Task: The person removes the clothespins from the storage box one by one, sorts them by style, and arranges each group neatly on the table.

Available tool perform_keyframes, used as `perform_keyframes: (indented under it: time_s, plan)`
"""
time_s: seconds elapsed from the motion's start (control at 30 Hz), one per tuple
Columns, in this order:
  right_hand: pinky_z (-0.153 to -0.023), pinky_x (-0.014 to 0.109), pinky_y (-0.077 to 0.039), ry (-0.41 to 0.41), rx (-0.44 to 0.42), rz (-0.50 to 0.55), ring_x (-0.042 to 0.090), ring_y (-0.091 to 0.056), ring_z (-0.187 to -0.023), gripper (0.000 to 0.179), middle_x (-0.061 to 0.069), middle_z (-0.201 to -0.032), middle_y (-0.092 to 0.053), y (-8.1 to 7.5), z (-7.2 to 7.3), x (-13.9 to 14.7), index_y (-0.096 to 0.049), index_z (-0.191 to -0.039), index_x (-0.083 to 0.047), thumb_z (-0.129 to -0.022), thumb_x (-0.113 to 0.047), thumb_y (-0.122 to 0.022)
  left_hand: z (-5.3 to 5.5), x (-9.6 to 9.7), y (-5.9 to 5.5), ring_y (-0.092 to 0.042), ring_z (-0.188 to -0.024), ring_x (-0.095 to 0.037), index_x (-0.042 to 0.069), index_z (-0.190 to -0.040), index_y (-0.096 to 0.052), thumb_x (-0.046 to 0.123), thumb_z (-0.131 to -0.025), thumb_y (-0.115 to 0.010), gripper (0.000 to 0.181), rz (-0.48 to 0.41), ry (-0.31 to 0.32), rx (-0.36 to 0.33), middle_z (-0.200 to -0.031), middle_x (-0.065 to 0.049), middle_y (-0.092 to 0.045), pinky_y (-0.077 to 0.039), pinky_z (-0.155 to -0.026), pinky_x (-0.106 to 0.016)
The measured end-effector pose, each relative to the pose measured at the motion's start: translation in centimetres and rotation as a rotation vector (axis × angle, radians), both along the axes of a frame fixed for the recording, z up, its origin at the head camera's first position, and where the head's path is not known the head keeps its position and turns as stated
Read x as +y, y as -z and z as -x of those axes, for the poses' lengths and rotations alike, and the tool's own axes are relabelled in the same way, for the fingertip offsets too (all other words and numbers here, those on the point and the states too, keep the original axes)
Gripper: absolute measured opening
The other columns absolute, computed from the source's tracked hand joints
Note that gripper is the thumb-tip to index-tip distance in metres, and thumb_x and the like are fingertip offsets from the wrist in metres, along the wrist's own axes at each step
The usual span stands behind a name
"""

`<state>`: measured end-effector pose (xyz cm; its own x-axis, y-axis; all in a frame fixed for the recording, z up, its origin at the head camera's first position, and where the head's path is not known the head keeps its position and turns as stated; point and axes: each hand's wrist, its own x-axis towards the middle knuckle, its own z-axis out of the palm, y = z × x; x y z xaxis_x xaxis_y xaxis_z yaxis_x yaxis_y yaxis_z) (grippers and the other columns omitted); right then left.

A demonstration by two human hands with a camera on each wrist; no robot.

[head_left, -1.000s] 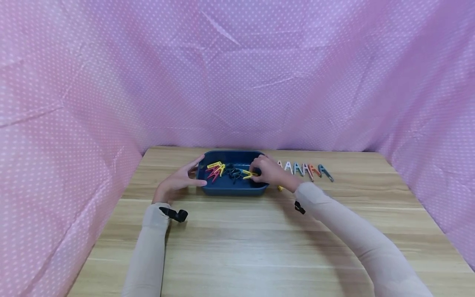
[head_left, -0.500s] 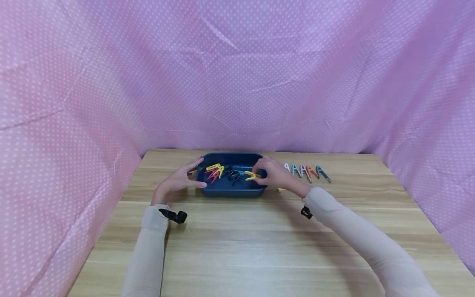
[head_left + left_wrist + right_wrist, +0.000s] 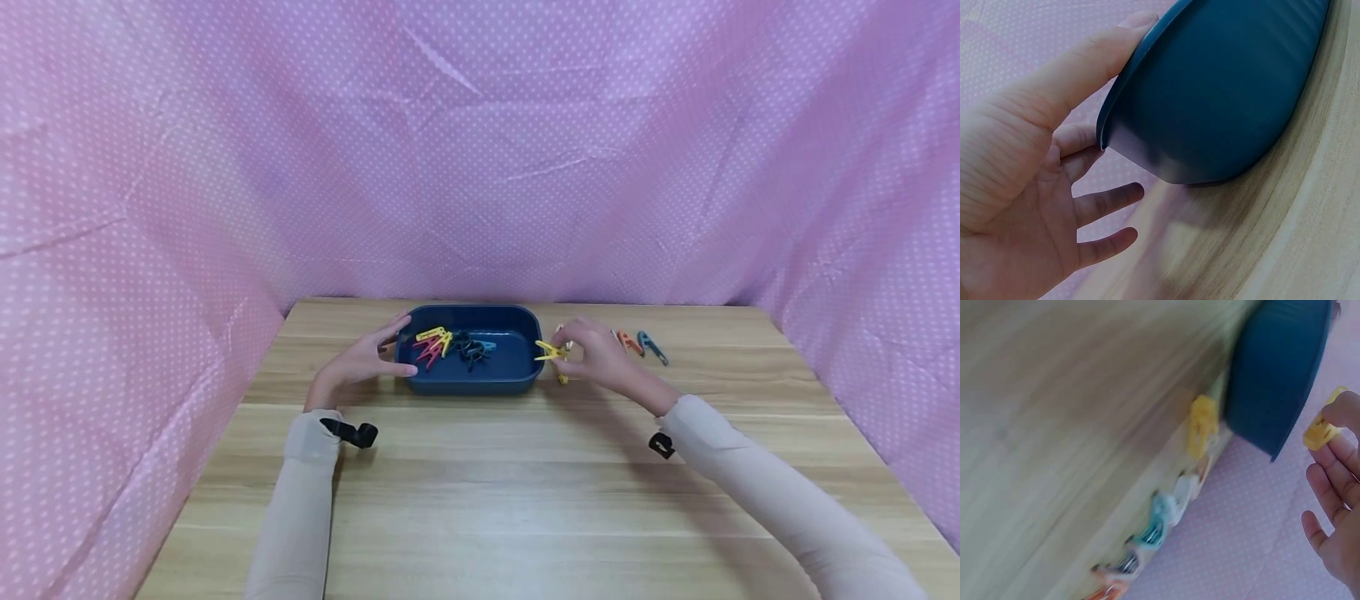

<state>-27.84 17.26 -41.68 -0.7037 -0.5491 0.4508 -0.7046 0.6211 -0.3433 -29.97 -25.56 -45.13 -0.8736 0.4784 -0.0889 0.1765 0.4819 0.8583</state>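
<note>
The right hand (image 3: 603, 358) pinches a yellow clothespin (image 3: 547, 351) between thumb and fingers, just past the right end of a dark blue basin (image 3: 472, 387). In the right wrist view, this clothespin (image 3: 1321, 432) is above the tabletop. At the basin's left end, the left hand (image 3: 363, 360) is spread, its thumb reaching over the rim and its ring and little fingers extended free. Inside lie red clothespins (image 3: 431, 348), yellow ones (image 3: 442, 337), and dark clips (image 3: 472, 350) beside a light blue piece. Another yellow clothespin (image 3: 1199, 428) lies on the table beside the basin.
A row of clothespins runs rightward from the basin, partly hidden by the right hand in the head view: an orange clothespin (image 3: 630, 342) and a blue clothespin (image 3: 652, 347) show. White and teal clothespins (image 3: 1155, 522) appear in the right wrist view. A dotted pink cloth (image 3: 480, 167) surrounds the wooden table (image 3: 480, 500).
Pinching the yellow clothespin, the right hand has moved right from inside the basin to beyond its right rim, covering more of the row. The left hand stays at the basin's left end.
</note>
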Motion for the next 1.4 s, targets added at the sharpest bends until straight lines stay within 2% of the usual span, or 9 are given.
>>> perform_keyframes:
  time_s: [0.23,0.37,0.5,0.63,0.8,0.97,1.1,1.27,1.4]
  plan:
    - [-0.079,0.045,-0.051,0.046,0.115,0.006,0.025,-0.063,-0.084,0.021,0.008,-0.084,-0.072,1.3,-0.4,2.4,-0.072,-0.088,-0.004,-0.073,-0.006,-0.087,0.0,-0.1,0.1,-0.014,-0.158,-0.040,0.027,-0.165,-0.013,0.033,-0.089,-0.081,0.102,-0.018,0.010,-0.013,-0.173,0.005,0.001,-0.017,-0.124,-0.063]
    - [-0.082,0.049,-0.049,0.066,0.184,0.015,0.025,-0.060,-0.082,0.022,0.009,-0.081,-0.070,2.3,-0.6,3.9,-0.072,-0.087,-0.003,-0.072,-0.005,-0.087,0.0,-0.1,0.2,-0.013,-0.157,-0.043,0.024,-0.166,-0.012,0.032,-0.090,-0.080,0.103,-0.018,0.020,-0.002,-0.174,0.001,0.003,-0.017,-0.124,-0.065]
    - [-0.084,0.052,-0.048,0.106,0.218,-0.029,0.025,-0.059,-0.079,0.021,0.009,-0.079,-0.070,3.3,-0.8,5.1,-0.071,-0.085,-0.003,-0.072,-0.007,-0.087,0.1,-0.1,0.2,-0.014,-0.157,-0.043,0.023,-0.166,-0.012,0.032,-0.089,-0.080,0.103,-0.015,0.018,0.001,-0.174,0.000,0.002,-0.018,-0.124,-0.064]
    - [-0.082,0.051,-0.046,0.151,0.150,-0.096,0.025,-0.059,-0.079,0.020,0.008,-0.081,-0.072,3.9,-1.2,5.8,-0.072,-0.087,-0.003,-0.074,-0.010,-0.087,0.0,-0.1,0.3,-0.014,-0.157,-0.043,0.023,-0.166,-0.011,0.032,-0.090,-0.080,0.103,-0.022,0.020,-0.004,-0.174,0.000,0.003,-0.018,-0.124,-0.064]
    - [-0.093,0.055,-0.046,0.202,0.034,-0.179,0.026,-0.066,-0.085,0.020,0.008,-0.087,-0.074,4.5,-1.5,6.0,-0.074,-0.094,-0.005,-0.080,-0.015,-0.084,-0.1,-0.1,0.2,-0.014,-0.157,-0.042,0.026,-0.166,-0.012,0.034,-0.089,-0.080,0.102,-0.035,0.017,-0.010,-0.174,0.002,0.002,-0.018,-0.124,-0.064]
    - [-0.092,0.056,-0.049,0.205,0.064,-0.246,0.028,-0.067,-0.084,0.023,0.009,-0.089,-0.076,5.4,-1.6,5.9,-0.075,-0.097,-0.005,-0.081,-0.018,-0.085,-0.2,-0.1,0.3,-0.014,-0.157,-0.042,0.024,-0.166,-0.012,0.033,-0.089,-0.080,0.102,-0.041,0.020,-0.010,-0.174,0.001,0.002,-0.018,-0.124,-0.063]
    - [-0.095,0.059,-0.048,0.205,0.091,-0.236,0.028,-0.066,-0.082,0.021,0.007,-0.085,-0.075,5.8,-1.6,5.4,-0.076,-0.094,-0.006,-0.080,-0.017,-0.085,-0.2,-0.1,0.4,-0.014,-0.157,-0.042,0.024,-0.166,-0.013,0.033,-0.090,-0.080,0.102,-0.039,0.018,-0.007,-0.174,0.001,0.002,-0.018,-0.124,-0.063]
    - [-0.085,0.052,-0.048,0.210,0.038,-0.229,0.021,-0.060,-0.074,0.018,0.002,-0.075,-0.069,5.7,-1.6,4.9,-0.075,-0.091,-0.008,-0.081,-0.019,-0.085,-0.1,-0.1,0.5,-0.013,-0.157,-0.042,0.027,-0.165,-0.012,0.036,-0.090,-0.080,0.102,-0.040,0.008,-0.020,-0.173,0.006,0.002,-0.015,-0.124,-0.064]
    - [-0.077,0.041,-0.041,0.210,-0.034,-0.242,0.015,-0.054,-0.073,0.020,-0.001,-0.075,-0.067,5.4,-1.6,4.7,-0.076,-0.093,-0.009,-0.082,-0.023,-0.085,0.0,-0.1,0.4,-0.012,-0.158,-0.041,0.029,-0.165,-0.013,0.037,-0.089,-0.080,0.102,-0.032,0.004,-0.019,-0.173,0.008,0.002,-0.014,-0.124,-0.065]
